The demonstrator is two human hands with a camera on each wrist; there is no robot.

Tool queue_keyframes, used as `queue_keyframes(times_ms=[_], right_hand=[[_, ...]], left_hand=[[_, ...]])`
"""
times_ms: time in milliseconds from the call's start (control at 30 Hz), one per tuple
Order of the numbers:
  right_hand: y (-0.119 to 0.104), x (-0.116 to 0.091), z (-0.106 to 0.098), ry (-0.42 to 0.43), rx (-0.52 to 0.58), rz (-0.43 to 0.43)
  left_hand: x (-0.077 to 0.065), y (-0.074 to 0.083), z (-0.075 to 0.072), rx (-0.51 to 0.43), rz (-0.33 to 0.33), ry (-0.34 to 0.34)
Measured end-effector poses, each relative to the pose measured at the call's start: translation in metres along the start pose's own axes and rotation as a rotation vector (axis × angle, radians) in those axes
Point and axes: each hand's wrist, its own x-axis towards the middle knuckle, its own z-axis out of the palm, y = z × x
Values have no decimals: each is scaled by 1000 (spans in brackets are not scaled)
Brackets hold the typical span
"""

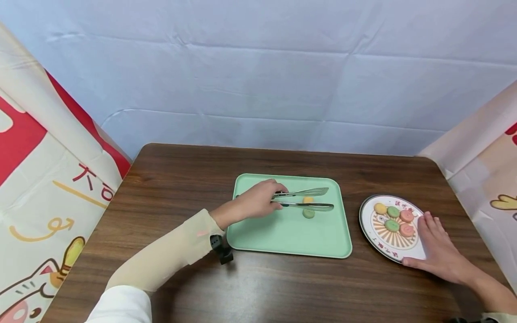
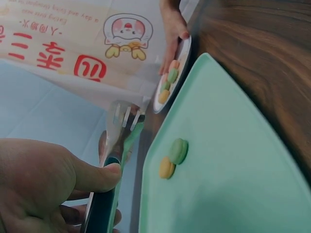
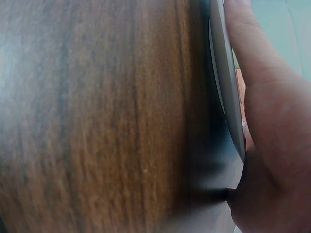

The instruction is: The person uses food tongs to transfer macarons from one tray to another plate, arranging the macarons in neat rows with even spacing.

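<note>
My left hand point(image 1: 258, 199) grips metal tongs point(image 1: 317, 192) with dark handles above the green tray point(image 1: 282, 237). The tongs' two arms stand apart with nothing held between them. Beneath their tips, a yellow macaron point(image 2: 166, 168) and a green macaron point(image 2: 179, 151) lie side by side on the tray, the yellow one partly hidden in the head view. To the right is a round patterned plate point(image 1: 370, 231) bearing yellow, green and pink macarons point(image 1: 392, 225). My right hand point(image 1: 442, 253) rests on its right rim, fingers and thumb spread.
The tray and plate stand on a dark wooden table point(image 1: 181, 170), a strip of wood between them. A pale cloth backdrop point(image 1: 262, 80) rises behind the table's far edge. Printed curtains point(image 1: 48, 202) hang at both sides.
</note>
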Motion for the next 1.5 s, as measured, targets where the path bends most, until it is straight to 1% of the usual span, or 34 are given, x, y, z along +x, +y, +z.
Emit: queue_keyframes(times_ms=[200,433,600,767,1033,1333,1500], right_hand=[[1,0,1,-4,-5,2],[1,0,1,-5,-5,-3],[1,1,0,-13,1,9],[0,1,1,-18,6,15],[-1,1,0,-26,6,32],[-1,1,1,-28,3,36],[-1,1,1,-26,-3,35]], left_hand=[[-7,-10,1,-5,-7,-10],[-17,-21,-2,-20,-13,-1],[-24,-28,-4,-22,-10,3],[-29,-34,-4,-7,-20,-17],[-31,-38,-1,-10,-62,-58],[-30,-39,6,-22,-48,-73],[-28,-37,8,-12,-42,-78]])
